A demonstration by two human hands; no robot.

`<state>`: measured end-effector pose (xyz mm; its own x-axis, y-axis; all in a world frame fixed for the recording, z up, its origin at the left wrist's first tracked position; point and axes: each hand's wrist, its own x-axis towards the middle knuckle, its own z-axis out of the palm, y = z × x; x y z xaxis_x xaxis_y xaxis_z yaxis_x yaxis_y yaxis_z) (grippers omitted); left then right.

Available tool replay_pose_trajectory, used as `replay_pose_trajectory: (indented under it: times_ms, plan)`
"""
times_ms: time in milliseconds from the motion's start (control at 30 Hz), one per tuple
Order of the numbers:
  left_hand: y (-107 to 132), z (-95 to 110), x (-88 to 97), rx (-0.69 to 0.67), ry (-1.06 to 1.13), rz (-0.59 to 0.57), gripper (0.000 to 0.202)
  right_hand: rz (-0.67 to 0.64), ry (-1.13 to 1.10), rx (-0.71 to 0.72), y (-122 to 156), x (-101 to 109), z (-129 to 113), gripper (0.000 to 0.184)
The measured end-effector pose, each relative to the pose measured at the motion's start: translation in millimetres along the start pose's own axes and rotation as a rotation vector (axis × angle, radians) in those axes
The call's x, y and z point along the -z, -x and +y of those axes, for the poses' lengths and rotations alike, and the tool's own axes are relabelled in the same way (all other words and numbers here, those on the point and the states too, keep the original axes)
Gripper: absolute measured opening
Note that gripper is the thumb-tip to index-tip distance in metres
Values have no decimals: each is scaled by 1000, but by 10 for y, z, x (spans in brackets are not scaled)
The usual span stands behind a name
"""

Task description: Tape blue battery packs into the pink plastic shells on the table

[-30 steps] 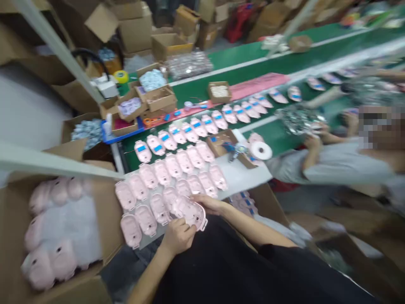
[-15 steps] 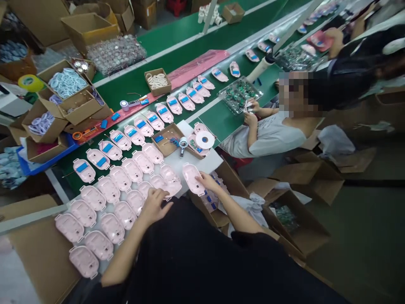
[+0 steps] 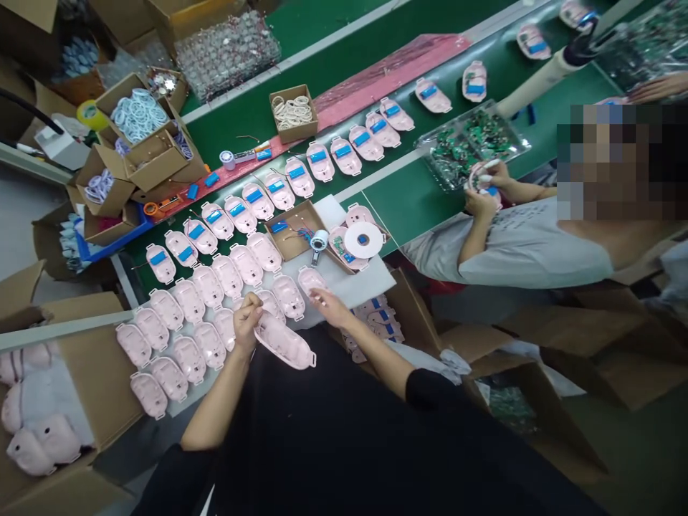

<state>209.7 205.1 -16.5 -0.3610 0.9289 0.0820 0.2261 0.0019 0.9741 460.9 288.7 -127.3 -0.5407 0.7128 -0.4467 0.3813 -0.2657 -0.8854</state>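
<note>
One held shell (image 3: pixel 284 342): tilted before the black shirt (image 3: pixel 322 437), left hand (image 3: pixel 248 319) pinching its ten o'clock end.
Right hand (image 3: pixel 331 308): fingers loosely spread at five o'clock of another shell (image 3: pixel 310 278); contact unclear.
White roll (image 3: pixel 364 250): one o'clock from that hand.

Pink plastic sheeting (image 3: pixel 376 82) lies along the long green worktop (image 3: pixel 317 32), just beside a small brown cardboard box (image 3: pixel 299 133) of thin white rings (image 3: pixel 293 111). A yellow tape roll (image 3: pixel 91 115) is at left; at right, a grey-shirted co-worker (image 3: pixel 521 247) is near clustered green circuit boards (image 3: pixel 486 129).
</note>
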Motion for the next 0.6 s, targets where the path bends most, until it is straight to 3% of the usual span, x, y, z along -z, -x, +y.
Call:
replay_pose_trajectory:
  times_ms: [67, 100, 133, 167, 233, 333, 400, 467, 533, 600]
  plan:
    - [-89, -21, -167, -44, 41, 11, 59, -320, -251, -68, 240, -90, -54, 51]
    - [-119, -40, -252, -68, 37, 23, 58, -407, -353, -112, 343, -127, -47, 54]
    - [-138, -64, -334, -84, 31, 32, 56, -405, -442, -150, 428, -151, -20, 58]
    - [-144, -94, -411, -96, 31, 35, 55, -316, -521, -176, 496, -158, 22, 61]
    - [-118, -170, -546, -68, 20, 0, 49, -7, -637, -197, 575, -103, 123, 62]
    - [-8, -311, -726, 199, -37, -200, 38, 340, -646, -192, 557, 148, 207, 54]
    - [87, -417, -873, 455, -76, -456, 53, 427, -607, -178, 468, 359, 181, 52]
    - [177, -522, -1068, 605, -92, -665, 60, 485, -627, -126, 353, 511, 124, 55]
    - [245, -621, -1300, 630, -104, -726, 65, 469, -682, -67, 269, 550, 100, 59]
    - [282, -711, -1526, 598, -128, -720, 69, 373, -693, -56, 252, 497, 156, 59]
